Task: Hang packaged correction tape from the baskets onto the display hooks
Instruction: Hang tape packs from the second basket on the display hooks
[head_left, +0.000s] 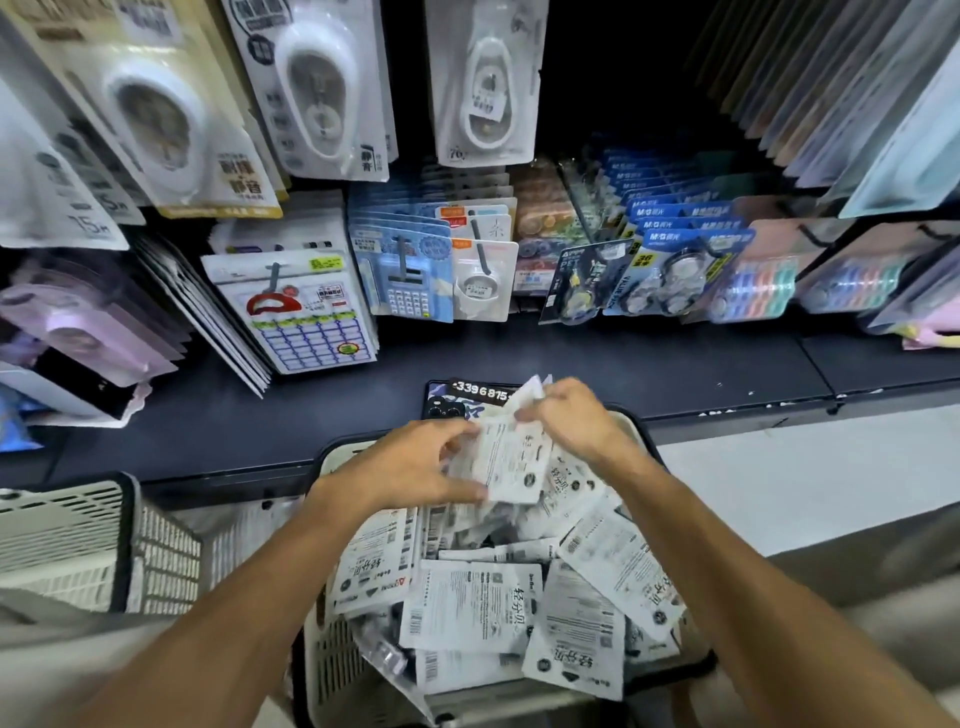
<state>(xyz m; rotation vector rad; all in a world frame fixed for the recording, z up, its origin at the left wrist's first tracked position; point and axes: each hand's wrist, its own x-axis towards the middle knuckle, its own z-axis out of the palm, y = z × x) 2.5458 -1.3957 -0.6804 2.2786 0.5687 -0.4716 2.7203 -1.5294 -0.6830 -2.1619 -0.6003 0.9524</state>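
Both hands are holding a small stack of white printed correction-tape packets (511, 457): the left hand (410, 467) is curling its grip around the stack's near edge, the right hand (571, 421) is pinching its far top. Directly beneath the grip, the white slatted plastic basket (337, 670) is brimming with more packets. Just beyond the grip, a dark phone (457, 400) is lying on the dark shelf (675, 369).

A dark phone (451, 402) lies on the dark shelf (675, 364) just beyond the baskets, while farther back hang blue calculator packs (408, 275), label-sheet packs (306, 317) to their left, and blue tape-roll value packs (670, 270) and pastel tape packs (763, 283) at right.
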